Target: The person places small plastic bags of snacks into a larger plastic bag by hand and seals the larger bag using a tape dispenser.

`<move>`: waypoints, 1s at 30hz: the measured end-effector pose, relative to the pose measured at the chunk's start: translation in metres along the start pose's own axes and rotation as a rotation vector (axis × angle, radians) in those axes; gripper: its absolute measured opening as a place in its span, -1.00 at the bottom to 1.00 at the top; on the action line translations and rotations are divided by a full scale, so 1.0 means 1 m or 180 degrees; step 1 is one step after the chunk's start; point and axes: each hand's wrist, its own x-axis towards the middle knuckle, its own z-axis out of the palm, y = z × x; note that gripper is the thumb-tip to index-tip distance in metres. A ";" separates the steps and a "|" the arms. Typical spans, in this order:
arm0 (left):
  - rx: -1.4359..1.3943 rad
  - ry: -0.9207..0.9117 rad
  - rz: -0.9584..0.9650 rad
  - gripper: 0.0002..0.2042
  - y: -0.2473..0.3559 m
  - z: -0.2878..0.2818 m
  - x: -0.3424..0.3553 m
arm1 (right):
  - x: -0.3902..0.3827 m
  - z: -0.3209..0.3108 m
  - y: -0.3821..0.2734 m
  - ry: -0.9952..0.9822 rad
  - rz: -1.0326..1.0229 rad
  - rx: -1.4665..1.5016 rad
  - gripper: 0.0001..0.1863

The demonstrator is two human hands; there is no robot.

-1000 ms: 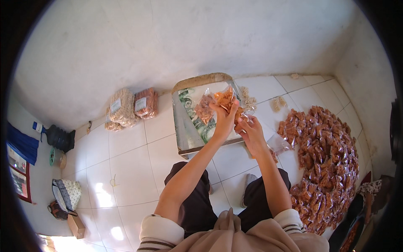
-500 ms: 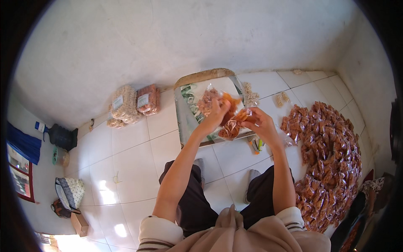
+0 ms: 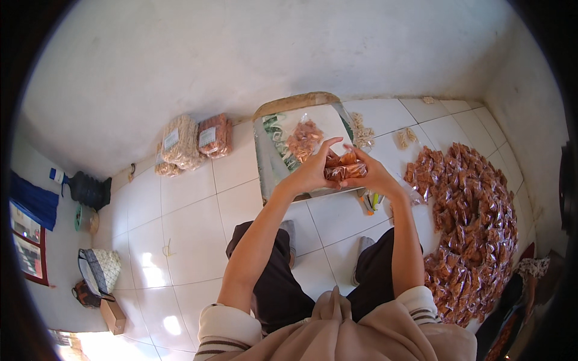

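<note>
Clear plastic packets of orange-brown snacks are held between my two hands, over the near edge of a low table. My left hand grips them from the left, its fingers curved round the far side. From the right, my right hand closes on the same packets. Fingers cover part of them, so I cannot tell how many there are. Farther back on the tabletop lies a clear bag of reddish-brown snack pieces, touched by neither hand.
A big heap of filled snack packets covers the floor at right. Orange-handled and green tools lie by the table's near edge. Pale snack pieces sit beside the table. Large snack bags stand against the wall at left.
My hands have come together round the packets and moved slightly right. The orange packet in my left hand has left the snack bag on the table and joined the one in my right.
</note>
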 end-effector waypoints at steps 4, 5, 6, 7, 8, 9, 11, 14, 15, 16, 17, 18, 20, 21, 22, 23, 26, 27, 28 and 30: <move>0.0767 0.1116 0.0571 -0.10 -0.013 0.010 0.005 | 0.005 0.006 0.004 0.0681 -0.0475 -0.0797 -0.31; 0.1285 0.1594 0.0702 -0.12 -0.016 0.011 0.007 | 0.009 0.009 0.004 0.0922 -0.0459 -0.0686 -0.33; 0.0496 0.1753 0.0245 -0.09 -0.029 0.011 0.006 | 0.014 0.017 0.002 0.1146 -0.0473 -0.0541 -0.35; -0.0297 0.1901 -0.0203 -0.07 -0.042 0.010 0.005 | 0.020 0.027 0.001 0.1396 -0.0621 -0.0492 -0.38; -0.1199 0.1969 -0.0599 -0.04 -0.048 0.017 0.012 | 0.019 0.026 0.001 0.1696 -0.0722 -0.0544 -0.41; -0.3110 0.1544 -0.1440 -0.19 -0.003 0.012 0.003 | 0.018 0.026 0.004 0.1988 -0.0807 -0.0579 -0.44; -0.3611 0.1090 -0.1135 -0.36 -0.002 0.016 0.008 | 0.015 0.041 -0.004 0.1919 -0.1063 -0.0245 -0.48; -0.3658 0.1480 -0.0612 -0.52 0.005 0.017 0.007 | 0.017 0.067 -0.003 0.1454 -0.1218 0.0286 -0.48; -0.3592 0.1705 -0.0486 -0.53 0.004 0.016 0.009 | 0.016 0.075 -0.004 0.1396 -0.1237 0.0155 -0.47; -0.3523 0.1927 -0.0360 -0.54 0.002 0.014 0.009 | 0.016 0.079 -0.003 0.1339 -0.1255 0.0024 -0.46; -0.3735 0.1992 -0.0418 -0.54 0.007 0.011 0.008 | 0.018 0.081 -0.002 0.1360 -0.1245 -0.0004 -0.36; -0.3770 0.2051 -0.0434 -0.54 0.003 0.009 0.008 | 0.019 0.080 -0.001 0.1289 -0.1232 -0.0092 -0.31; -0.3824 0.2183 -0.0462 -0.55 -0.006 0.005 0.008 | 0.019 0.079 -0.003 0.1141 -0.1218 -0.0251 -0.22; -0.3832 0.1955 -0.0470 -0.55 -0.009 0.001 0.005 | 0.020 0.081 -0.004 0.1090 -0.1310 -0.0323 -0.21; -0.3835 0.1728 -0.0480 -0.55 -0.012 -0.002 0.002 | 0.021 0.084 -0.004 0.1040 -0.1404 -0.0393 -0.19; -0.3857 0.1487 -0.0490 -0.55 -0.012 -0.003 0.000 | 0.021 0.085 -0.003 0.0993 -0.1484 -0.0483 -0.18; -0.3670 0.1496 -0.0482 -0.58 -0.007 -0.001 -0.003 | 0.023 0.088 -0.002 0.0844 -0.1522 0.0868 -0.21; -0.3722 0.1516 -0.0520 -0.59 -0.002 -0.001 -0.003 | 0.023 0.086 0.001 0.0827 -0.1363 0.0774 -0.21; -0.3774 0.1534 -0.0559 -0.61 0.002 -0.001 -0.003 | 0.021 0.081 0.005 0.0811 -0.1202 0.0681 -0.21; -0.3705 0.1597 -0.0519 -0.64 0.002 -0.001 -0.002 | 0.022 0.080 0.009 0.0862 -0.1043 0.0514 -0.21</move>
